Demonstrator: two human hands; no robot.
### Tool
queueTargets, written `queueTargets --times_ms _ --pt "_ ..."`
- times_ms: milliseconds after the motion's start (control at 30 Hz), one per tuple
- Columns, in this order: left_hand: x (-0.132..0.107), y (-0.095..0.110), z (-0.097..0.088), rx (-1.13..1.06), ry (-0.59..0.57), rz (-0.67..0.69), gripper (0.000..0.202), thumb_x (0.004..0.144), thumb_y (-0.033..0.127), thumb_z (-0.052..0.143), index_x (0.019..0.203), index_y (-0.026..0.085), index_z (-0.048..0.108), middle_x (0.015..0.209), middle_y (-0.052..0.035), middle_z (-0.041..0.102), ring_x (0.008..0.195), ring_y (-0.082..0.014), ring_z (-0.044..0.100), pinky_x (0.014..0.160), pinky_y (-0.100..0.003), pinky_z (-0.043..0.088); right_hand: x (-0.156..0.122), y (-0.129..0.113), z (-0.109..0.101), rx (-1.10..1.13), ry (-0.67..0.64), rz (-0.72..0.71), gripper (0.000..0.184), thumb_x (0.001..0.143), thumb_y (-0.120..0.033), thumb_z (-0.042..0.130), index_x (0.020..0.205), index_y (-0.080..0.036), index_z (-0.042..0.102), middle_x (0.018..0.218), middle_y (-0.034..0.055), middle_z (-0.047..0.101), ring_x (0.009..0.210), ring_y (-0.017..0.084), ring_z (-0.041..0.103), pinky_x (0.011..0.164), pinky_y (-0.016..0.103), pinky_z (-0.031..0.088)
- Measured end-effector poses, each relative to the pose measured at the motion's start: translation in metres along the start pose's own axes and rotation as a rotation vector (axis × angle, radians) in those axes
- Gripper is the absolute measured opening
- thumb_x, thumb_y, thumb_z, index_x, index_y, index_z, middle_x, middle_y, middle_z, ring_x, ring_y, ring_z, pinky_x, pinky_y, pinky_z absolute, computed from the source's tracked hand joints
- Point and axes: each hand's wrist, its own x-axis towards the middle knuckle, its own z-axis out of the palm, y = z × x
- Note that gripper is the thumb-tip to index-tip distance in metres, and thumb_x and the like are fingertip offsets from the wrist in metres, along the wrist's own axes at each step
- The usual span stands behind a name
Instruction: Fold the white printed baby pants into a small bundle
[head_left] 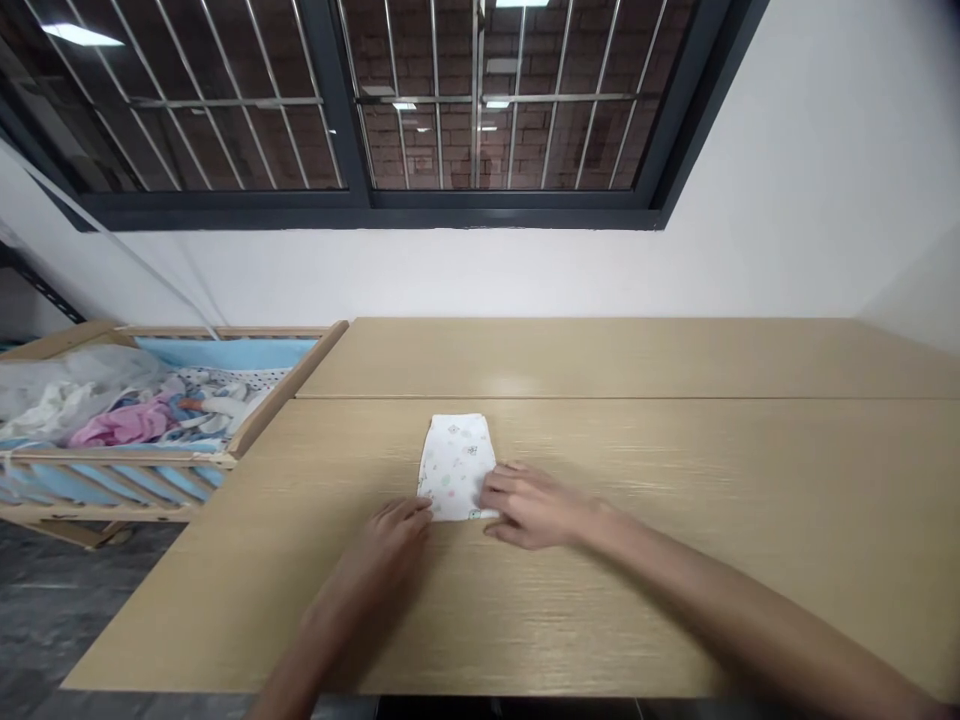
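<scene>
The folded cloth (pixel 456 464) lies with long axis pointing away; both hands, left (pixel 390 540) and right (pixel 529 505), press flat on its near edge

— Position of the folded cloth (pixel 456 463)?
— Flat on the wooden table (pixel 675 560). Left hand (pixel 390 540) touches the cloth's near-left corner; right hand (pixel 532 507) rests on its near-right edge.
— Beyond?
— Crib (pixel 247 420) left of cloth, holding clothes.

The tabletop (pixel 675 450) lies bare right of and behind the folded cloth (pixel 457 462), giving the hands open passage there. On the left, a wooden crib (pixel 277 395) full of clothes butts against its edge.
</scene>
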Motion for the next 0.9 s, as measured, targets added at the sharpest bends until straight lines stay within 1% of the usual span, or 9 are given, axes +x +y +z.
queueTargets --times_ms 100,233,400,500,600,667,733,833,900 --pt "-0.001 -0.008 0.006 -0.012 0.008 0.03 0.045 0.086 -0.001 0.042 0.118 0.02 0.065 0.126 -0.007 0.068 0.117 -0.0205 0.063 0.101 -0.037 0.053 -0.016 -0.001 0.021 -0.02 0.098 0.054 0.025 0.096 -0.018 0.049 0.115 -0.019 0.066 0.11 0.0106 0.066 0.105 0.025 0.061 0.095 0.041 0.047" --pt "0.006 -0.006 0.009 0.022 -0.016 0.044 0.034 0.09 0.002 0.041 0.109 0.018 0.063 0.114 -0.0085 0.07 0.108 -0.0222 0.064 0.097 -0.039 0.052 -0.019 -0.006 0.032 -0.023 0.181 0.113 0.026 0.094 -0.013 0.047 0.112 -0.017 0.066 0.108 0.0117 0.067 0.101 0.026 0.061 0.093 0.043 0.047" --pt "0.029 -0.005 -0.009 0.022 0.049 0.003 0.018 0.095 0.015 0.041 0.093 0.02 0.058 0.094 -0.0053 0.067 0.093 -0.0224 0.061 0.09 -0.04 0.046 -0.003 -0.003 0.007 0.223 0.245 0.289 0.018 0.08 -0.012 0.055 0.095 -0.019 0.064 0.092 0.0057 0.068 0.086 0.022 0.062 0.082 0.035 0.047" --pt "0.059 -0.008 -0.027 0.009 0.087 -0.097 0.014 0.092 0.02 0.044 0.091 0.02 0.058 0.093 -0.0052 0.068 0.093 -0.0231 0.061 0.089 -0.039 0.042 0.017 0.013 -0.008 0.348 0.325 0.407 0.011 0.082 -0.016 0.052 0.088 -0.02 0.06 0.085 0.0037 0.066 0.076 0.019 0.059 0.071 0.03 0.044" --pt "0.093 -0.017 -0.034 -0.013 0.086 -0.219 0.013 0.089 0.018 0.047 0.093 0.02 0.059 0.097 -0.0054 0.07 0.094 -0.0235 0.063 0.087 -0.038 0.042 0.04 0.04 -0.008 0.412 0.389 0.505 0.013 0.086 -0.02 0.046 0.087 -0.02 0.059 0.085 0.004 0.066 0.078 0.019 0.059 0.07 0.03 0.043" --pt "0.113 -0.026 -0.027 -0.008 0.108 -0.271 0.015 0.089 0.017 0.047 0.096 0.02 0.06 0.101 -0.0067 0.071 0.096 -0.0242 0.064 0.086 -0.037 0.042 0.053 0.059 0.001 0.414 0.44 0.568 0.015 0.086 -0.02 0.045 0.088 -0.019 0.06 0.087 0.0054 0.067 0.081 0.02 0.06 0.073 0.03 0.044" --pt "0.126 -0.035 -0.012 0.011 0.135 -0.309 0.018 0.09 0.016 0.045 0.098 0.019 0.061 0.106 -0.0092 0.071 0.101 -0.0255 0.063 0.087 -0.038 0.042 0.061 0.076 0.012 0.391 0.489 0.602 0.018 0.086 -0.02 0.046 0.093 -0.018 0.062 0.093 0.0079 0.068 0.087 0.021 0.061 0.078 0.032 0.046" --pt "0.134 -0.046 0.014 0.037 0.155 -0.35 0.021 0.093 0.016 0.043 0.099 0.017 0.063 0.106 -0.0122 0.071 0.105 -0.0275 0.062 0.089 -0.039 0.042 0.066 0.096 0.03 0.395 0.535 0.615 0.021 0.088 -0.021 0.047 0.101 -0.016 0.062 0.1 0.0104 0.069 0.093 0.022 0.062 0.086 0.035 0.047" --pt "0.136 -0.051 0.028 0.047 0.165 -0.363 0.023 0.094 0.017 0.043 0.101 0.016 0.064 0.105 -0.0129 0.071 0.106 -0.0277 0.062 0.09 -0.039 0.042 0.067 0.104 0.04 0.426 0.546 0.631 0.021 0.089 -0.021 0.047 0.103 -0.016 0.062 0.099 0.0097 0.069 0.091 0.021 0.062 0.085 0.035 0.048"
